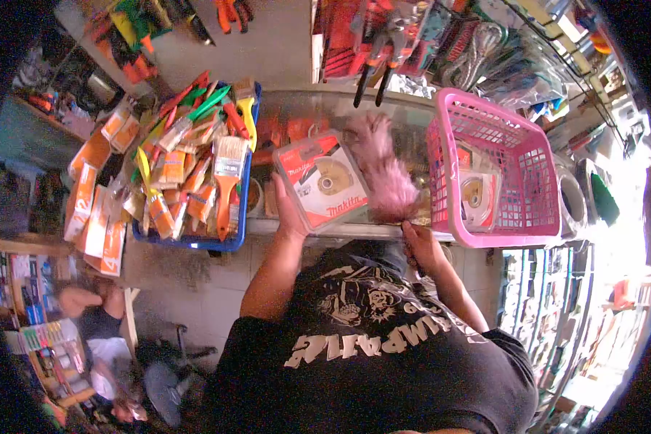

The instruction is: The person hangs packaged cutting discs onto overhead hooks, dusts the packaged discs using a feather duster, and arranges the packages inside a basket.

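In my left hand (289, 210) is a clear plastic case (318, 189) with a red and white Makita card and a round cutting disc inside. The case is tilted, its printed face toward me. My right hand (422, 247) is wrapped around the dark handle of a pinkish feather duster (392, 189). The duster's feathers point up and away, close beside the right edge of the case. To the right stands a pink plastic basket (510, 233), holding a similar Makita disc package (479, 197).
On the left, a blue tray (244, 210) is heaped with paintbrushes (228, 166) and other handled tools. Orange and white boxes (101, 231) stand beside it. Pliers (383, 58) and bagged goods hang above the glass counter (340, 231). Another person (108, 340) is at lower left.
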Tool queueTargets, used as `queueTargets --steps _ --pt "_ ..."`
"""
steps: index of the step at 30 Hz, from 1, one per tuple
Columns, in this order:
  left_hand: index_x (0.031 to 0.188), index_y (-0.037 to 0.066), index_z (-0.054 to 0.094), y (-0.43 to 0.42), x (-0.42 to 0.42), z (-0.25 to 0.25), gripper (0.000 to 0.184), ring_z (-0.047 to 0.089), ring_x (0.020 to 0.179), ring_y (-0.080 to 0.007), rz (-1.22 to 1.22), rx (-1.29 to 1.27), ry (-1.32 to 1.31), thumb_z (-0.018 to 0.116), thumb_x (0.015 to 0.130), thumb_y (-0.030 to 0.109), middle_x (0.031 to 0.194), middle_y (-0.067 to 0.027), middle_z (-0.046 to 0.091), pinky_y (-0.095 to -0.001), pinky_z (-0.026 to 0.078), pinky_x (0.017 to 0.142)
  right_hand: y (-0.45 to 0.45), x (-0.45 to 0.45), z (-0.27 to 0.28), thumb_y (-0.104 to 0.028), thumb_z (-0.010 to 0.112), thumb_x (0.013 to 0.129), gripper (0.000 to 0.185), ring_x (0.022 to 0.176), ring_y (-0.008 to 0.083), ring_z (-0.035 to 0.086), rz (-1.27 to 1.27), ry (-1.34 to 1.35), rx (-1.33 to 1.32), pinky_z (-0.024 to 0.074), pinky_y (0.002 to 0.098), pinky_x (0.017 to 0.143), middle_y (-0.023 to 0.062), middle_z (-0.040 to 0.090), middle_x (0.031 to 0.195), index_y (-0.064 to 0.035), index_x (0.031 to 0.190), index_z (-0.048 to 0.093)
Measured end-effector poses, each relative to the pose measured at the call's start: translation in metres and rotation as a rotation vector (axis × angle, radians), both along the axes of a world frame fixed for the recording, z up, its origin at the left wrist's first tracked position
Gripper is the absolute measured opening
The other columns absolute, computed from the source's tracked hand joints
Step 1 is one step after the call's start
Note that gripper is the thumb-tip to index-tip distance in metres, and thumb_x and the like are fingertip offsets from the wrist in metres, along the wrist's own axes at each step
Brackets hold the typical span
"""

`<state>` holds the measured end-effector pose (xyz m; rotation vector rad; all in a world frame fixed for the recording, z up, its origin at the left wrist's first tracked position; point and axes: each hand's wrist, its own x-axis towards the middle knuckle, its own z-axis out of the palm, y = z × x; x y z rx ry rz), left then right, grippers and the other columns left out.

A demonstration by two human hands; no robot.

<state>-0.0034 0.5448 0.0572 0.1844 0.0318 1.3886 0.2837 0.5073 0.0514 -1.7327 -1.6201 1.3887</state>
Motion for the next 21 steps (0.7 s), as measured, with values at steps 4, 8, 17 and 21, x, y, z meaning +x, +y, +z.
queueTargets --steps 4,8,17,21 --pt "0.134 0.006 0.031 0.002 0.002 -0.002 0.072 0.04 0.12 -0.0353 0.043 -0.006 0.027 0.036 0.086 0.059 0.134 -0.0149 0.038 -0.055 0.031 0.099 -0.015 -0.001 0.04 -0.045 0.04 0.092 0.041 0.036 0.0087 0.037 0.041 0.027 -0.143 0.0278 0.0245 0.034 -0.0009 0.042 0.051 -0.0095 0.072 0.047" --pt "0.13 0.005 0.037 0.002 0.0 -0.003 0.055 0.043 0.118 -0.0333 0.052 -0.07 0.259 0.048 0.087 0.037 0.13 -0.0157 0.043 -0.0507 0.033 0.099 -0.024 0.002 0.052 -0.053 0.04 0.09 0.052 0.06 0.0091 0.045 0.079 0.174 -0.414 0.0367 0.0248 0.052 -0.0002 0.05 0.063 -0.0048 0.083 0.058" --pt "0.121 0.002 0.04 0.017 0.025 0.038 0.043 0.051 0.103 -0.0204 0.417 -0.365 1.322 0.057 0.087 0.023 0.114 -0.0114 0.051 -0.0329 0.046 0.084 -0.026 0.003 0.063 -0.048 0.042 0.091 0.047 0.062 0.0085 0.047 0.136 0.337 -0.37 0.0376 0.0239 0.054 -0.0012 0.053 0.067 -0.0044 0.085 0.059" --pt "0.128 0.008 0.028 0.039 0.041 0.005 0.054 0.049 0.105 -0.0206 0.504 -0.359 1.184 0.053 0.088 0.035 0.12 -0.0098 0.046 -0.0338 0.046 0.083 -0.026 -0.011 0.09 -0.045 0.041 0.092 0.045 0.065 0.0103 0.048 0.188 0.067 -0.188 0.0409 0.0278 0.058 0.0001 0.052 0.067 -0.0031 0.089 0.057"
